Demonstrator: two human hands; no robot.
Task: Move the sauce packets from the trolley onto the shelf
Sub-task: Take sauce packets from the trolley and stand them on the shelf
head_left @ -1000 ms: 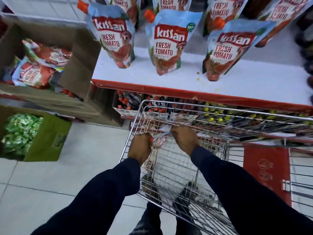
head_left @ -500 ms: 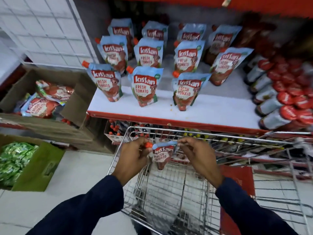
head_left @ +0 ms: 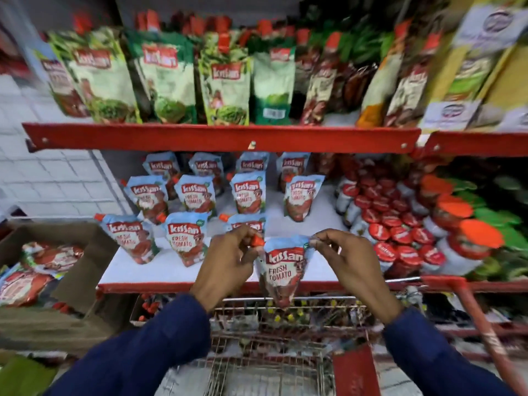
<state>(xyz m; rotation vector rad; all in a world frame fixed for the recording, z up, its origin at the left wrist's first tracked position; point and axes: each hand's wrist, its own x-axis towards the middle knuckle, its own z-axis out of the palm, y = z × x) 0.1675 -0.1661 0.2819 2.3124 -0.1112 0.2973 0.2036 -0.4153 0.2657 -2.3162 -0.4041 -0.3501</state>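
A blue-and-red tomato sauce packet (head_left: 281, 270) with an orange cap hangs upright between both hands, above the front edge of the white shelf (head_left: 160, 267). My left hand (head_left: 228, 261) pinches its top left corner at the cap. My right hand (head_left: 345, 261) pinches its top right corner. Several like packets (head_left: 185, 238) stand in rows on the shelf behind it. The wire trolley (head_left: 274, 347) is below my arms, and what lies in it is too blurred to tell.
Red-capped sauce bottles (head_left: 391, 221) fill the shelf's right side. An upper shelf with a red edge (head_left: 220, 137) carries green and brown pouches. A cardboard box (head_left: 57, 270) with more packets stands at the left. A green box (head_left: 20, 375) is at the bottom left.
Both hands have lifted the packet out of the trolley, up to the level of the shelf edge. The view has tilted upward, so the upper shelf now shows.
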